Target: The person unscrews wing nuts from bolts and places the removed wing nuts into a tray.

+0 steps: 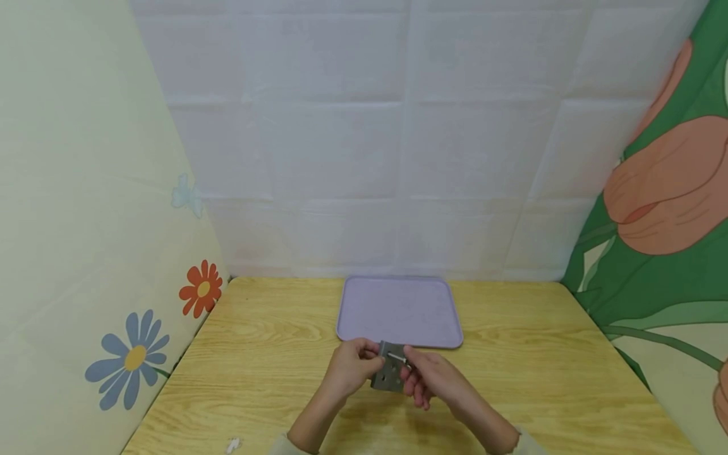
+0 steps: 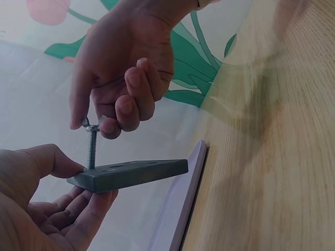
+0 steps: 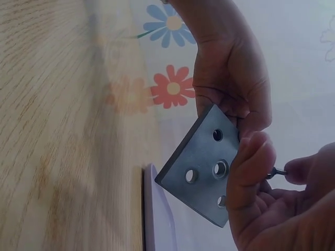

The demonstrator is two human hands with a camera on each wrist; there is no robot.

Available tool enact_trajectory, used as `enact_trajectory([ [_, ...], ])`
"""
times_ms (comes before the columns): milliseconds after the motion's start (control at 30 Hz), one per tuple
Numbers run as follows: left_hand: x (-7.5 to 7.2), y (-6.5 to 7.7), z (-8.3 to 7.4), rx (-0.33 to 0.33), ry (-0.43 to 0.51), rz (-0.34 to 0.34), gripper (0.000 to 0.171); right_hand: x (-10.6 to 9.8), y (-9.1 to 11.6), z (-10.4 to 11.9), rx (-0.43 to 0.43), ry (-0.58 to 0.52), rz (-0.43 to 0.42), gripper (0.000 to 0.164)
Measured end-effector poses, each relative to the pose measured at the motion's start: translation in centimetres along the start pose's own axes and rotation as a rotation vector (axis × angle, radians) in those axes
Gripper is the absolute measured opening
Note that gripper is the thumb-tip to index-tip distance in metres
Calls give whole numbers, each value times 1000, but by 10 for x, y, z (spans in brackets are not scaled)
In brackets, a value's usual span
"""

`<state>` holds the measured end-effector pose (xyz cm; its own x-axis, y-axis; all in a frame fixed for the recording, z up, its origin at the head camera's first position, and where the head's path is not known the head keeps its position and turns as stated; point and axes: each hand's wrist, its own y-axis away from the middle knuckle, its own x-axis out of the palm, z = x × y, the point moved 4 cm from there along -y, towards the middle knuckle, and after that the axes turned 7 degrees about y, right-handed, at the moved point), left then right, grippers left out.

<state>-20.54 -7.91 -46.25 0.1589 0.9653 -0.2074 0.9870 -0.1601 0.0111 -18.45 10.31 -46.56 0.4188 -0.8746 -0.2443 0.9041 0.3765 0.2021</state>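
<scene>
My left hand (image 1: 354,366) grips a dark grey metal plate (image 3: 201,170) with several round holes, thumb at its upper edge and fingers beneath. In the left wrist view, a wing bolt (image 2: 92,149) stands upright on the plate, its threaded shank meeting the face beside my left thumb. The thumb and index finger of my right hand (image 1: 435,377) pinch the winged end; the other fingers curl loosely below. Part of the winged end is hidden behind these fingertips. Both hands are raised above the table, in front of the tray.
A pale purple tray (image 1: 398,309) lies at the back of the wood-grain table (image 1: 273,354), against a white cloth (image 1: 341,158). Patterned cloths hang at the left and right sides. A small white mark (image 1: 233,445) shows near the table's front edge.
</scene>
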Motion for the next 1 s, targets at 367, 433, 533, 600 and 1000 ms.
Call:
enact_trajectory([
  [367,0,0,0,-3,-17,-5,18,-3,4,8,-49,142,-117,46],
  [433,0,1,-1,1,-18,-5,18,-4,4,9,-60,151,-119,42],
  [533,0,1,-1,7,-16,-6,19,-5,4,11,-93,169,-129,34],
  [600,-1,1,-2,13,-13,-8,19,-5,4,12,-121,178,-140,28],
  [1000,1,1,-1,9,-5,-7,18,-3,8,17,-208,274,-260,19],
])
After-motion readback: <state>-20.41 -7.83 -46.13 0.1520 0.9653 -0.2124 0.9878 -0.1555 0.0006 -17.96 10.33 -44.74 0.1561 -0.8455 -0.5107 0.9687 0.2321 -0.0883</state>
